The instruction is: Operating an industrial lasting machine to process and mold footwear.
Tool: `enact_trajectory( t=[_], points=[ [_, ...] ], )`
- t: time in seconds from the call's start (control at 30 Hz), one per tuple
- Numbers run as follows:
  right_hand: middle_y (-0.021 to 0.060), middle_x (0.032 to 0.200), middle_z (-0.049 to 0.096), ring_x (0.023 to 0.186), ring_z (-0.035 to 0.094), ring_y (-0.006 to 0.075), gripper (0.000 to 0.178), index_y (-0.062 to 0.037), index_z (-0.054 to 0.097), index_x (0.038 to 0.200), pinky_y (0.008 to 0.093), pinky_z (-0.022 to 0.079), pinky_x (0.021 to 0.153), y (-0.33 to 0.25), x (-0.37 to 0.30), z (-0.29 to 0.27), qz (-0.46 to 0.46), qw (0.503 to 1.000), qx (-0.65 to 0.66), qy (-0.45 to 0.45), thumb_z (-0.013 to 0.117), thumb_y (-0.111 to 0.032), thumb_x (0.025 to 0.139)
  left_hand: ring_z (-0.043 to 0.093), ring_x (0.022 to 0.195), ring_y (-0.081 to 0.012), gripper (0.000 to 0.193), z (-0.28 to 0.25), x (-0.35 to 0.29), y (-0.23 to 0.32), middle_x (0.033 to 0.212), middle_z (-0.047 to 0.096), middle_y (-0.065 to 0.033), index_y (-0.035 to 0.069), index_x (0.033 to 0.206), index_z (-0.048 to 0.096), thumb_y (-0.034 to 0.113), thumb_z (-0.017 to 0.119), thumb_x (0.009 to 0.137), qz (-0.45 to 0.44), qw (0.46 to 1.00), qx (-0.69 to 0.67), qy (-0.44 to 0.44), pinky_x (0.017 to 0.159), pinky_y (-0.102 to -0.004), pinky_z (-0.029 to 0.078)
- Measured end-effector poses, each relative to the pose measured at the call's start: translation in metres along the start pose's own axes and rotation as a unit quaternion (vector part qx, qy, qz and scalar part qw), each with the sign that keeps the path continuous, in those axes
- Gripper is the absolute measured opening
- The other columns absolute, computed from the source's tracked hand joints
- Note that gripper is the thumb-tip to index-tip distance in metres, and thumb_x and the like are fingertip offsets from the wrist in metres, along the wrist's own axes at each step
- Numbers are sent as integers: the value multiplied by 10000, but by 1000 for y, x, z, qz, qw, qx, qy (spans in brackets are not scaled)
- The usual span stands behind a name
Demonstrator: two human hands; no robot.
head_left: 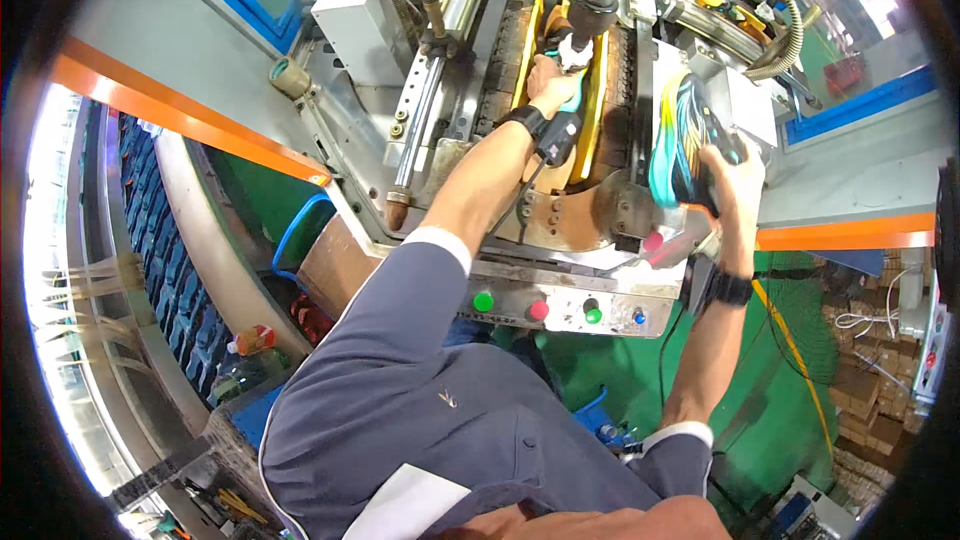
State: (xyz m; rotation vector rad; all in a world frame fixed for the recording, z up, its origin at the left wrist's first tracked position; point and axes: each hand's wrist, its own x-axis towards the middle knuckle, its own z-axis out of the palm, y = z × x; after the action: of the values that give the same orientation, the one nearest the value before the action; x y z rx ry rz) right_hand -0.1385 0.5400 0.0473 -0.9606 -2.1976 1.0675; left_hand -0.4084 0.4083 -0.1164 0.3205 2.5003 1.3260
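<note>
My left hand [550, 88] reaches into the middle of the machine, under a dark metal press head [592, 12]. Its fingers close on a teal and white piece [574, 58], mostly hidden by the hand and press head; its kind is not clear. Yellow strips [596, 105] stand along both sides of the slot around it. Off to the right, my right hand [738, 175] grips a shoe [682, 145] in teal, yellow and black, raised beside the machine's right side. Both wrists wear black bands, and a small black box [558, 138] sits at the left one.
A control panel [560, 312] with coloured buttons runs along the machine's front edge. Metal rods, hoses and a white box [365, 20] stand left of the slot. Orange-edged frames [190, 105] flank both sides. Stacked cardboard [865, 380] lies at the right on the green floor.
</note>
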Motion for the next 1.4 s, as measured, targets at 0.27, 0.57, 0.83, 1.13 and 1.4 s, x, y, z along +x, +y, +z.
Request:
enact_trajectory(
  t=[0.27, 0.57, 0.83, 1.13, 1.4],
  points=[
    [126, 844, 679, 766, 639, 212, 481, 38, 660, 986, 311, 503, 707, -25, 84, 95, -11, 981, -115, -157, 766, -224, 596, 635, 908, -198, 444, -166, -199, -12, 1071, 634, -114, -62, 1176, 524, 57, 710, 791, -164, 839, -480, -195, 796, -339, 536],
    [187, 879, 689, 841, 673, 297, 539, 32, 643, 995, 353, 513, 772, -68, 49, 147, 8, 956, -244, -161, 758, -318, 601, 584, 1077, -211, 602, -286, -352, -74, 1202, 576, -130, -66, 1282, 455, 57, 715, 753, -129, 848, -514, -22, 975, -330, 443],
    [131, 774, 669, 734, 651, 243, 549, 37, 655, 990, 324, 502, 679, -42, 25, 127, 8, 975, -166, -150, 779, -303, 578, 643, 981, -193, 464, -290, -379, -102, 1144, 620, -116, -45, 1222, 494, 40, 670, 801, -96, 816, -569, 35, 890, -321, 517],
    [222, 903, 688, 846, 685, 298, 503, 73, 656, 962, 366, 523, 771, -19, 45, 199, 75, 968, -186, -148, 780, -279, 624, 617, 1026, -196, 512, -282, -408, -105, 1146, 611, -105, -40, 1245, 485, 13, 676, 773, -93, 806, -582, 58, 943, -342, 486],
    [317, 1080, 609, 1002, 620, 418, 716, 68, 406, 1181, 458, 506, 864, -7, 34, 263, 1, 978, -185, -95, 721, -380, 720, 653, 976, -208, 439, -294, -425, -115, 1126, 636, -118, -40, 1235, 500, 61, 622, 825, -101, 802, -571, 145, 867, -357, 529]
  ],
)
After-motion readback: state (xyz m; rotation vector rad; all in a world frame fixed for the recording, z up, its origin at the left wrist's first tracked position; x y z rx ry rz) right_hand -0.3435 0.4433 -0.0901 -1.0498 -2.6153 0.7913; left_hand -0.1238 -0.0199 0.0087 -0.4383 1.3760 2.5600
